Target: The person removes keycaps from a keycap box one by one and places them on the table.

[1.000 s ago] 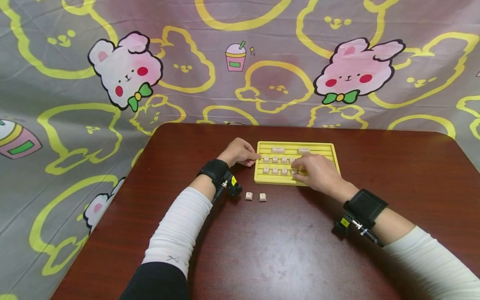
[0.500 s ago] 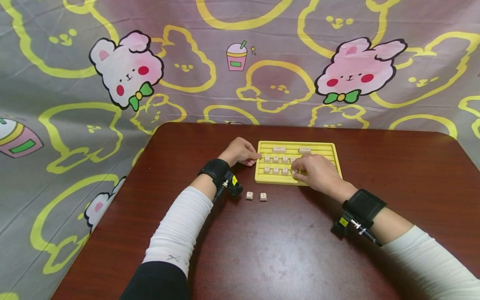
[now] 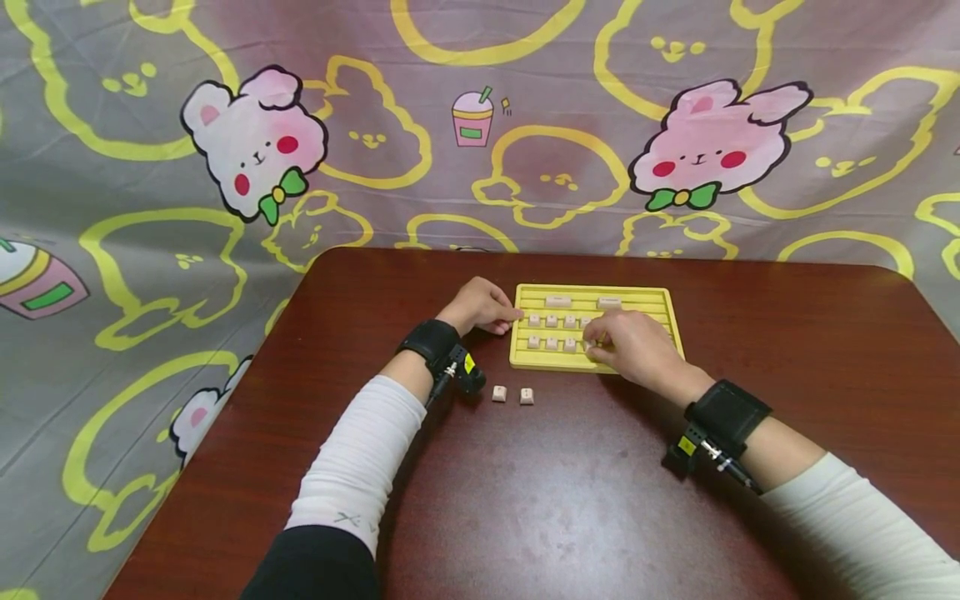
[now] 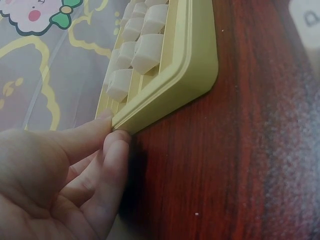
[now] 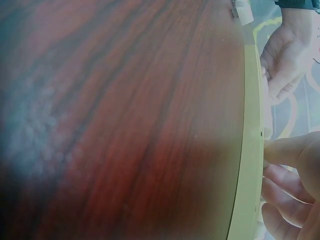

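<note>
A shallow yellow tray (image 3: 551, 366) with raised ridges lies on the table, holding rows of cream-coloured keycaps (image 3: 552, 342). Two wider keycaps (image 3: 558, 301) sit in its top row. My left hand (image 3: 482, 305) pinches the tray's left rim between thumb and fingers; the left wrist view shows the grip at the tray corner (image 4: 145, 108). Over the right part of the lower rows, my right hand (image 3: 637, 344) has curled fingers pinching a keycap (image 3: 588, 344), mostly covered by the fingertips. In the right wrist view the tray wall (image 5: 250, 150) hides what those fingers hold.
Two loose keycaps, one on the left (image 3: 499, 393) and one on the right (image 3: 527, 397), lie on the dark wooden table (image 3: 525, 500) in front of the tray. A patterned cloth (image 3: 555, 100) hangs behind the table's far edge.
</note>
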A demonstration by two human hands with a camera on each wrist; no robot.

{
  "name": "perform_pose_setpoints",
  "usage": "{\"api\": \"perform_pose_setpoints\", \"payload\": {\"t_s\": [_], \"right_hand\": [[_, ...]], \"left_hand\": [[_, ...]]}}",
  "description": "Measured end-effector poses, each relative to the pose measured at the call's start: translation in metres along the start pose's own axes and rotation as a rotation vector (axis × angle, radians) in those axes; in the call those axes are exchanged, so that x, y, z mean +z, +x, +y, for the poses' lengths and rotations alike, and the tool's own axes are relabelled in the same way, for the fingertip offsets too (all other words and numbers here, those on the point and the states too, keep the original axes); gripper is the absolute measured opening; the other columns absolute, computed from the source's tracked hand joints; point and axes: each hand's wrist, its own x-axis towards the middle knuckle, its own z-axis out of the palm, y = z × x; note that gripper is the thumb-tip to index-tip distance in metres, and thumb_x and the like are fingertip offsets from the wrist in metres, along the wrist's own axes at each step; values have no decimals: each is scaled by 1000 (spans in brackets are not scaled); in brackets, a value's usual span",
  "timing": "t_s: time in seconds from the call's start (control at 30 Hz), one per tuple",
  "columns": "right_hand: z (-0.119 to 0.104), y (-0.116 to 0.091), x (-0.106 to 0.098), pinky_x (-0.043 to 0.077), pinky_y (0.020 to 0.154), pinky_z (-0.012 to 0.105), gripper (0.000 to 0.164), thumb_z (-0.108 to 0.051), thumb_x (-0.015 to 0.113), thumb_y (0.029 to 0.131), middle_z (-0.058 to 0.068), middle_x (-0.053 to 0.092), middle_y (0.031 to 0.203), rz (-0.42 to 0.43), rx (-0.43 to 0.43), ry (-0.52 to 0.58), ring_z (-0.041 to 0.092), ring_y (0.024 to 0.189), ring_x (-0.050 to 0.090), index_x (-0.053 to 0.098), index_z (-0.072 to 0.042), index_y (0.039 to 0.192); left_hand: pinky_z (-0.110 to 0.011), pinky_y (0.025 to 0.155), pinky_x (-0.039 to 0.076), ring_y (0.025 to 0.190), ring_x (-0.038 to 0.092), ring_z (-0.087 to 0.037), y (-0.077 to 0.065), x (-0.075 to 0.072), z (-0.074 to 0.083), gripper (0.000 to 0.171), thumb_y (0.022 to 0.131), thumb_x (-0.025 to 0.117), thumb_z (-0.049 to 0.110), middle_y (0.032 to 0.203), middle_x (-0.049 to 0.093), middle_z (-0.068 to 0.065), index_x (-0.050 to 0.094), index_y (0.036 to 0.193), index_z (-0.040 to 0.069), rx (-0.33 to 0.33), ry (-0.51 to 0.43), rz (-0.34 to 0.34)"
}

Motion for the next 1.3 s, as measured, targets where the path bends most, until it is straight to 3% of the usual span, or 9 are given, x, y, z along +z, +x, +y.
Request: {"api": "perform_pose_setpoints", "payload": {"t_s": [0.23,0.43,0.9,1.3], "right_hand": [[0,-1,-1,58,67,35,8,-20,76,87,0,74,90,16,-4,-2,15,81,69,76,-17,94],[0,-2,-2,58,67,36,18,-21,76,87,3,74,95,22,2,-12,17,83,70,76,-14,103],[-4,-4,-7,59,68,36,11,-22,77,87,0,75,96,25,-12,-5,15,82,70,77,-16,96],[-17,-8,-10,58,66,34,14,-26,79,85,-1,73,92,49,-53,-23,15,81,69,77,-17,97]], "left_hand": [[-21,56,59,51,60,-8,-1,1,0,16,88,76,9,61,61,-2,67,89,-4,15,0,-5],[-21,56,59,51,60,-8,1,1,0,16,87,76,10,61,62,-2,68,89,-4,6,-3,-4],[-23,58,61,52,61,-8,0,0,0,16,88,76,10,62,63,-2,68,90,-4,3,6,0],[-22,57,60,51,60,-8,2,0,-1,16,87,76,10,62,63,-2,68,90,-4,-2,0,-5]]}}
